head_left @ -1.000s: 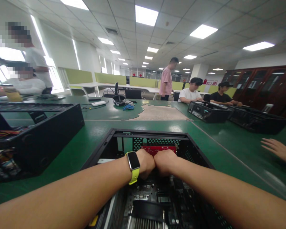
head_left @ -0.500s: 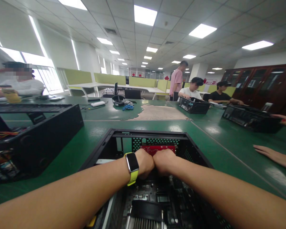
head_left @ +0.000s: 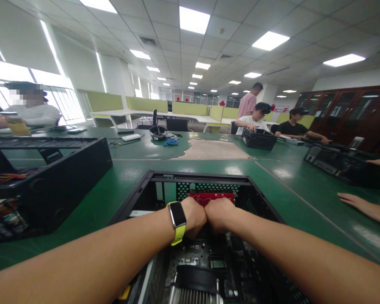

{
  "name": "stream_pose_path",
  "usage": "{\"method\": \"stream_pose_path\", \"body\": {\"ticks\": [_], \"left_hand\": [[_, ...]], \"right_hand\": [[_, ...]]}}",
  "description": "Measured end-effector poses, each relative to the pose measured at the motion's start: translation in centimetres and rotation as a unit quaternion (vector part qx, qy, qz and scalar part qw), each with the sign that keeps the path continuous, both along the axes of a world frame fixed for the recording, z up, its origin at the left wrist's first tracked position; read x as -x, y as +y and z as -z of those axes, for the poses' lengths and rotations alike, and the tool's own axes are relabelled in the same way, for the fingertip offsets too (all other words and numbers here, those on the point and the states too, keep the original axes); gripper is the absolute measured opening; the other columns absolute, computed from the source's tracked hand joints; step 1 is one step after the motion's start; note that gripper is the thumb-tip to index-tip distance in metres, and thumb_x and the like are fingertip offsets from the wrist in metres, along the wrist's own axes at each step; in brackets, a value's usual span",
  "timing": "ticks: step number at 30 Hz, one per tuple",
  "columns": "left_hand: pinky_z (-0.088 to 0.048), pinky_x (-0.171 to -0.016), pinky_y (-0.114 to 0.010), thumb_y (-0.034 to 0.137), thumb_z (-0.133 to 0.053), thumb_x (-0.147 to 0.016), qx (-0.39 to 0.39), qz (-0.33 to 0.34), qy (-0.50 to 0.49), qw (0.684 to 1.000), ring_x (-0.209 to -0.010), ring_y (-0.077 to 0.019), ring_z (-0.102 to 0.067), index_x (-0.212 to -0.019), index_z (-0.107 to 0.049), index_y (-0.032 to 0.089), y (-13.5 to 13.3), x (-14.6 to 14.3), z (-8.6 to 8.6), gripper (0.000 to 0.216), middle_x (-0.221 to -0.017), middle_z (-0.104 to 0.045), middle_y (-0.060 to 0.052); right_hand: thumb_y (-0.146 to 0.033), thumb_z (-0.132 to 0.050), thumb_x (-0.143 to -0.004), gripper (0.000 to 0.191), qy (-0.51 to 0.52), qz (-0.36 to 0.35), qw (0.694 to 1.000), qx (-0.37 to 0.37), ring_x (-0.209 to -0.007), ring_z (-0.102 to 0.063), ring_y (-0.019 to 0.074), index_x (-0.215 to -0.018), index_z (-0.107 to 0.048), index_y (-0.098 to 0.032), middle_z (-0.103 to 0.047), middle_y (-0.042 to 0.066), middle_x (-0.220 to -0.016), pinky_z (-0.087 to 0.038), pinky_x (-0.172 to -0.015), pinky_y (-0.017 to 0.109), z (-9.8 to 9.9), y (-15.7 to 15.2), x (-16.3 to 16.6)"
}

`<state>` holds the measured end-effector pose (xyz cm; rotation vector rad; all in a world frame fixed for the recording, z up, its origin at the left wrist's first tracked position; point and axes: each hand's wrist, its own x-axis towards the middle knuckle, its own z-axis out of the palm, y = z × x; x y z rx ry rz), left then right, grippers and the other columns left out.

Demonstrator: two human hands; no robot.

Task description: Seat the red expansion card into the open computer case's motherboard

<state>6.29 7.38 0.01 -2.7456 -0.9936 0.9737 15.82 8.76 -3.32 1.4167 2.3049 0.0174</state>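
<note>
An open black computer case [head_left: 152, 185] lies on the green table [head_left: 120, 169] in front of me. Inside it are a motherboard [head_left: 218, 261], a cooler fan [head_left: 196, 283] and a red circuit card [head_left: 212, 197] near the far wall. My left hand [head_left: 194, 215], with a yellow-strapped watch [head_left: 177, 221] on the wrist, and my right hand [head_left: 220, 214] sit knuckle to knuckle, both curled downward just in front of the red card. The fingers are hidden beneath the hands, so what they grip does not show.
A second open black case [head_left: 50, 181] stands at the left. Other cases [head_left: 259, 139] [head_left: 342, 164] lie at the right, where another person's hand [head_left: 364, 207] rests on the table. Several people sit or stand around the table. A headset and blue cloth [head_left: 171, 142] lie far off.
My hands have stayed put in the case. The standing person in pink walked right. The cases at the right were shifted, and the neighbour's hand moved slightly.
</note>
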Motion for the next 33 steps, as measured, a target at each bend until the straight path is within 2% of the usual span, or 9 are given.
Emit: {"method": "stream_pose_path", "body": {"ticks": [6,12,18,33], "left_hand": [[-0.052,-0.075,-0.041,0.024,-0.063,-0.064,0.006,-0.013,0.015,1.0,-0.085,-0.0304,-0.061,-0.095,-0.064,0.008,0.1,-0.12,0.01,0.034,-0.096,-0.066,-0.015],[-0.052,-0.074,-0.042,0.021,-0.066,-0.062,0.009,-0.02,0.014,1.0,-0.085,-0.0322,-0.061,-0.092,-0.065,0.007,0.09,-0.09,0.24,0.033,-0.095,-0.066,-0.016],[-0.052,-0.072,-0.043,0.019,-0.065,-0.061,0.001,-0.014,-0.006,1.0,-0.082,-0.0329,-0.062,-0.089,-0.066,0.006,-0.06,-0.01,0.19,0.031,-0.092,-0.067,-0.017],[-0.052,-0.066,-0.038,0.016,-0.066,-0.059,-0.011,-0.007,-0.023,1.0,-0.078,-0.0319,-0.063,-0.087,-0.067,0.008,0.12,0.23,0.36,0.03,-0.087,-0.067,-0.017]], "right_hand": [[-0.027,-0.066,-0.054,0.039,0.008,-0.002,1.0,-0.001,-0.078,-0.06,0.0254,-0.091,-0.065,-0.013,-0.063,0.014,-0.087,-0.051,-0.065,0.033,0.22,0.07,-0.03],[-0.028,-0.064,-0.057,0.035,0.026,-0.011,1.0,0.004,-0.075,-0.061,0.0266,-0.089,-0.065,-0.014,-0.063,0.013,-0.086,-0.052,-0.062,0.036,0.3,0.02,-0.14],[-0.027,-0.067,-0.052,0.039,0.012,-0.004,1.0,-0.004,-0.074,-0.061,0.0277,-0.089,-0.065,-0.013,-0.063,0.013,-0.085,-0.052,-0.061,0.038,0.33,0.04,0.02],[-0.023,-0.066,-0.052,0.04,0.011,-0.007,1.0,-0.007,-0.075,-0.061,0.0273,-0.091,-0.065,-0.013,-0.063,0.013,-0.085,-0.052,-0.062,0.039,0.2,0.08,-0.09]]}}
